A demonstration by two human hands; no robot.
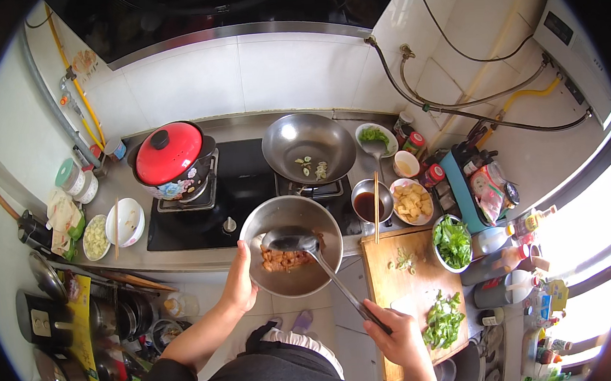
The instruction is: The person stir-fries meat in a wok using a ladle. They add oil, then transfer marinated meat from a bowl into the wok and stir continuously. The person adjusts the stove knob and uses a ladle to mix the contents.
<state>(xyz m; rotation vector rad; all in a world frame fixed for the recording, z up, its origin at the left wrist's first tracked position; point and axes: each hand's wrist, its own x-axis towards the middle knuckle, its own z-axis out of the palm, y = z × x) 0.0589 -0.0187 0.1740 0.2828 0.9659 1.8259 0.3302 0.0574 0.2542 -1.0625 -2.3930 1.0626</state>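
My left hand (pixel 240 280) grips the left rim of a stainless steel bowl (pixel 297 288), held in front of the stove. Inside the bowl lie pieces of marinated meat (pixel 284 260). In my right hand (pixel 395 333) is the handle of a metal ladle (pixel 293 240), its head over the meat. Beyond the bowl, a steel wok (pixel 308 132) with sliced garlic or scallion pieces (pixel 321 170) sits on the right burner. A small metal bowl of dark sauce (pixel 366 206) stands right of the stove, chopsticks (pixel 377 207) across it.
A red-lidded pot (pixel 169 153) occupies the left burner. At right are a wooden cutting board (pixel 392 285) with chopped greens (pixel 443 319), a bowl of greens (pixel 452 244), a bowl of fried chunks (pixel 411 201) and bottles. A white bowl (pixel 126 222) stands at left. The range hood (pixel 231 34) overhangs the stove.
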